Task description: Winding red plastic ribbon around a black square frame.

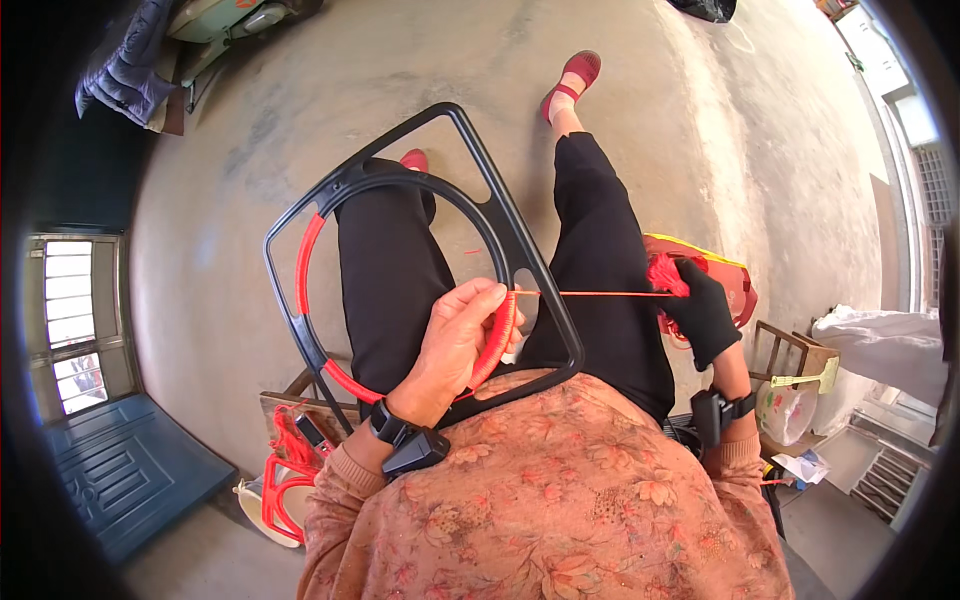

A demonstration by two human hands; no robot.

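A black frame [565,330] with a ring inside it rests tilted over my lap. Red thread is wound closely around three stretches of the ring, including a wrapped section [495,345] at its lower right. My bare left hand [450,335] is closed on that section, thumb on top near the upper end of the winding. From there a taut red thread [615,294] runs right to my right hand [703,315], which wears a black glove. Its fingers are closed around a fluffy bundle of red yarn [666,275]. The glove hides part of the bundle.
A red bag [742,290] with yellow trim lies behind my right hand. At my left, a stool [285,402] carries red yarn and a small device, beside a red frame [285,500]. A wooden rack [785,350] stands right. My legs spread over the concrete floor [250,250].
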